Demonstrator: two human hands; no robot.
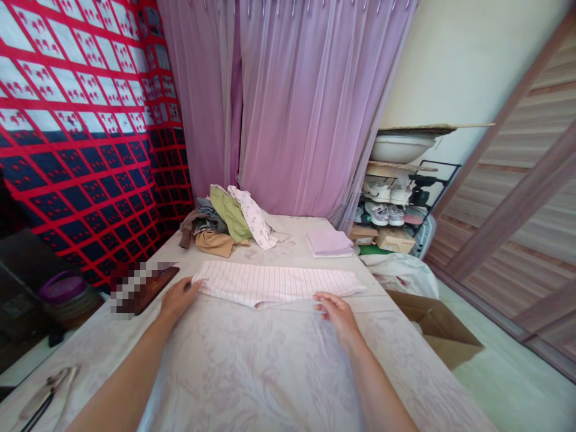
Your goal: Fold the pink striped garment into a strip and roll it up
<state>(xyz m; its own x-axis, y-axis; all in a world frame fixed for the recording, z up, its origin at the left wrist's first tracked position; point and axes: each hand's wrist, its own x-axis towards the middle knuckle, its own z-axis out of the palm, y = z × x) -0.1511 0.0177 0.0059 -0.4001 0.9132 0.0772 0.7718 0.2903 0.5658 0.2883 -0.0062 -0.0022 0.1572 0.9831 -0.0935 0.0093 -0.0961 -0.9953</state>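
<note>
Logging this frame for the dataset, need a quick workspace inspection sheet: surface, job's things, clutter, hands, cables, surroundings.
Surface: table under pale floral-patterned cloth.
Job's things: pink-and-white striped fabric garment, laid flat and folded.
Clutter: heap of mixed crumpled clothes; folded lilac cloth stack; dark brown flat case; metal scissors near the table's left edge.
Hands: left hand flat, fingers touching the garment's left end; right hand open, fingers at its lower edge.
Cables: nothing seen.
Surroundings: pink sheer curtain; red-and-navy patterned hanging; black wire shoe rack; open brown cardboard box.
</note>
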